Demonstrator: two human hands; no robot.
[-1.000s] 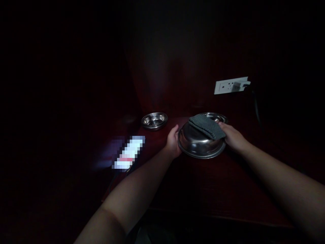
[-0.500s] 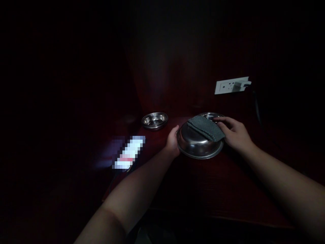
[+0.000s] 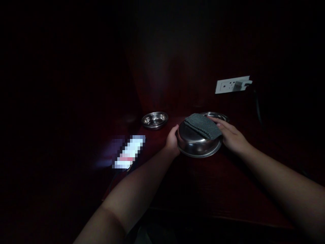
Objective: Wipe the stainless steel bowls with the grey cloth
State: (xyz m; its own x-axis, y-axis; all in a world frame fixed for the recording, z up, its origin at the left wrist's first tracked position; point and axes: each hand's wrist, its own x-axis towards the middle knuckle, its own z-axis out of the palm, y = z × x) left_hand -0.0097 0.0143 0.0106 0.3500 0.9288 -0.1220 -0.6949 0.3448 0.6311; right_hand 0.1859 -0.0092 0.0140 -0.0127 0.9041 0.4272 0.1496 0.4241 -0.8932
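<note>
A steel bowl (image 3: 195,144) is turned bottom-up above a dark red table (image 3: 215,189). My left hand (image 3: 172,140) grips its left rim, fingers curled under the edge. A folded grey cloth (image 3: 202,125) lies across the bowl's upturned bottom. My right hand (image 3: 230,135) rests at the cloth's right end, fingers on it and pressing it to the bowl.
A stack of steel bowls (image 3: 154,120) stands at the back left of the table. Another steel bowl (image 3: 215,116) shows behind the held one. A lit phone (image 3: 129,152) lies at the table's left edge. A white wall socket with a plug (image 3: 232,84) is on the back wall.
The bowl has tilted flatter and shifted slightly left and away. My right hand slid the cloth leftward across the bowl's bottom. The left hand kept its grip.
</note>
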